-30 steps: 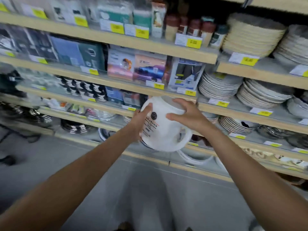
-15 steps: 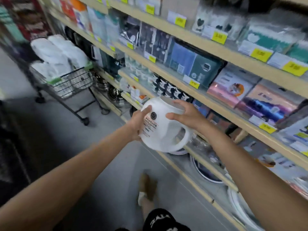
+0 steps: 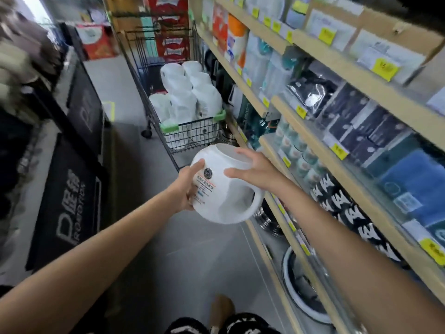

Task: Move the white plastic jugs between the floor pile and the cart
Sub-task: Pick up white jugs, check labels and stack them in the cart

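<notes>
Head view showed a smooth, rounded white plastic jug (image 3: 226, 196) held in mid-air over the grey floor (image 3: 192, 261), its looped handle facing down and to the right. The left hand (image 3: 190, 186) cupped the labelled side, thumb on top and fingers curled beneath. The right hand (image 3: 255, 169) was spread and curved over the flat end. Further down the aisle stood a black wire cart (image 3: 192, 133) piled with stacked jugs (image 3: 190, 92), beside wooden shelves (image 3: 337, 165).

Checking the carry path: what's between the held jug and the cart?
Head view: only bare floor lies between the jug and the cart.
</notes>
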